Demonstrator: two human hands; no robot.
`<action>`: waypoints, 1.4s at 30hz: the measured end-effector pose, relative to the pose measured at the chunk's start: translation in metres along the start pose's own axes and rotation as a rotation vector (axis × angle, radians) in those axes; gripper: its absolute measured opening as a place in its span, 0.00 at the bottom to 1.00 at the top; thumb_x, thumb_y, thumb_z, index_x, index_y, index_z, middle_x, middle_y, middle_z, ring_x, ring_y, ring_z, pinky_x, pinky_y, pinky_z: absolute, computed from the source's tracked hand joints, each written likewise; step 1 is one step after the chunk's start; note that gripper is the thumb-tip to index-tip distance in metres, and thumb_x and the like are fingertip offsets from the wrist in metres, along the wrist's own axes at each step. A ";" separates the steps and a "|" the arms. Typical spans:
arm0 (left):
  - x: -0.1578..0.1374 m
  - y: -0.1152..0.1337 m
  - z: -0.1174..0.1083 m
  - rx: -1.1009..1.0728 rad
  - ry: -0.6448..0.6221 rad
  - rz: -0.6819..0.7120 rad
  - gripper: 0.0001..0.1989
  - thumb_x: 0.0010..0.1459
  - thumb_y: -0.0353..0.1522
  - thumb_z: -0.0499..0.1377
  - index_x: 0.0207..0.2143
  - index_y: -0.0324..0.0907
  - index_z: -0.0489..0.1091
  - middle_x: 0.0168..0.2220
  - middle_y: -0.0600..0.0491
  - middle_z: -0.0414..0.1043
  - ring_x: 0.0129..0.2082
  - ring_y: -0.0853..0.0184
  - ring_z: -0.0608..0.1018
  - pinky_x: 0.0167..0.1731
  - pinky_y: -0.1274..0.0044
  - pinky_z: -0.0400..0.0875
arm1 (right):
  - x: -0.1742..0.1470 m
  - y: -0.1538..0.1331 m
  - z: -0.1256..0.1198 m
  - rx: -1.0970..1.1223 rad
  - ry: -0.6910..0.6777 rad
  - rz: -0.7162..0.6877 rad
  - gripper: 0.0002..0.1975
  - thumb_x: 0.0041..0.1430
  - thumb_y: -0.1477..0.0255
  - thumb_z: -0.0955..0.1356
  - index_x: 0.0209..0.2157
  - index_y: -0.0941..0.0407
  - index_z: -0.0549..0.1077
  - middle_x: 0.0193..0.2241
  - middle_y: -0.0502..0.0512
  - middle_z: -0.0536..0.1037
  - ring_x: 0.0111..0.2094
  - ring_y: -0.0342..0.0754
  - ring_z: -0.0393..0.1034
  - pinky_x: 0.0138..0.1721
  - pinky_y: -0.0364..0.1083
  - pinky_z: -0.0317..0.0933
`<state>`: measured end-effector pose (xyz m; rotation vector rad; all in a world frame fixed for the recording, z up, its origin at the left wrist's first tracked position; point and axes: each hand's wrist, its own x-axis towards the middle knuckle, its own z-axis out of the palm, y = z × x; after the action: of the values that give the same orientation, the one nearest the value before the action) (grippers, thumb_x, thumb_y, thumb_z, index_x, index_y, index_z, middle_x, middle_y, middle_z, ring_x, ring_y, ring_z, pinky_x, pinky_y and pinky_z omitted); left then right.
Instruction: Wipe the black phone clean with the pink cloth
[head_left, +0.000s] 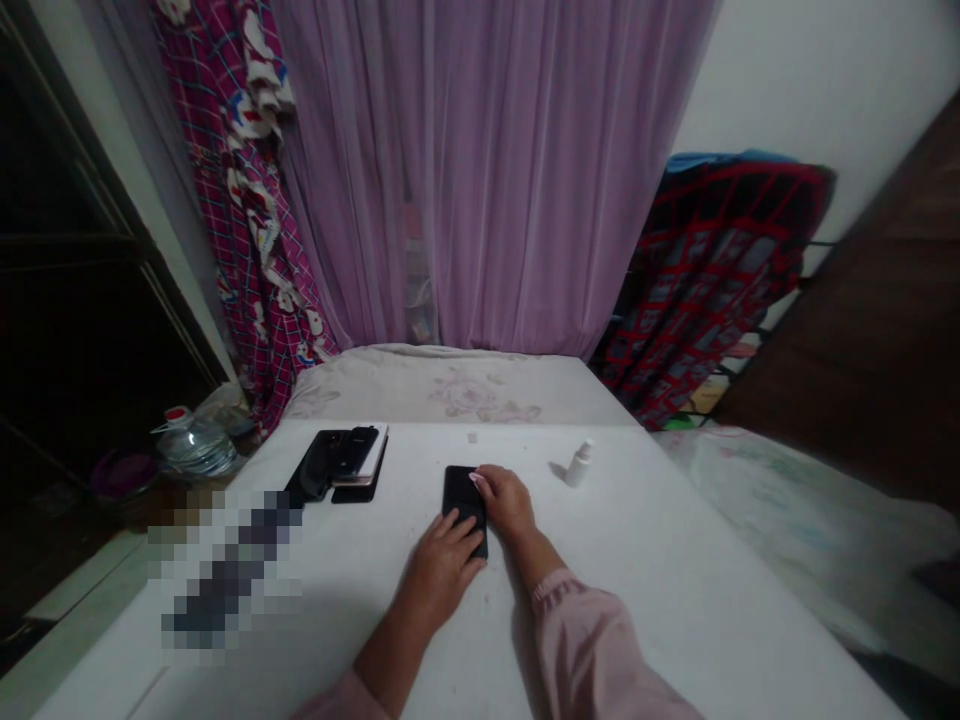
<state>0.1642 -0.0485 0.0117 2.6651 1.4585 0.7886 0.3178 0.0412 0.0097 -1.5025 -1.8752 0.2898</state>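
A black smartphone (460, 492) lies flat on the white table. My left hand (448, 560) rests over its near half, fingers spread and lying on the dark surface, thumb by the near edge. At the phone's far right part, my right hand (507, 503) is closed in a pinch. A small pale pinkish-white piece (475, 479) shows at its fingertips, touching the phone; whether it is cloth, tissue or cotton I cannot tell. To the right stands a small white bottle (579, 466) with a narrow top.
Left of the phone sit a stack of dark and white phone-like items (365, 458) and a black object (319, 462) with a blurred-out strip. A tiny pale square (472, 437) lies beyond the phone. Purple curtains (525, 180) hang behind the table (637, 580).
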 end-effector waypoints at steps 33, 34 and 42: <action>-0.002 -0.003 -0.002 -0.075 -0.048 -0.024 0.18 0.55 0.30 0.66 0.49 0.46 0.73 0.53 0.51 0.74 0.56 0.52 0.71 0.55 0.57 0.68 | 0.017 0.007 0.005 -0.070 -0.117 -0.036 0.12 0.64 0.69 0.63 0.42 0.53 0.77 0.40 0.56 0.79 0.44 0.49 0.71 0.48 0.47 0.62; -0.001 -0.003 -0.003 -0.077 -0.053 -0.025 0.18 0.55 0.31 0.66 0.49 0.46 0.73 0.53 0.51 0.74 0.56 0.52 0.71 0.55 0.57 0.68 | 0.015 0.009 0.004 -0.062 -0.130 -0.073 0.13 0.63 0.69 0.63 0.45 0.53 0.77 0.43 0.56 0.79 0.46 0.50 0.71 0.50 0.48 0.61; 0.000 -0.002 -0.007 -0.094 -0.074 -0.034 0.18 0.55 0.31 0.66 0.49 0.45 0.74 0.54 0.51 0.73 0.56 0.52 0.72 0.56 0.57 0.67 | 0.011 0.021 0.002 0.093 -0.172 -0.182 0.15 0.64 0.67 0.63 0.48 0.50 0.77 0.47 0.55 0.78 0.49 0.52 0.70 0.53 0.53 0.62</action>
<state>0.1596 -0.0488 0.0172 2.5648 1.4091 0.7283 0.3322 0.0585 0.0006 -1.2697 -2.0881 0.4260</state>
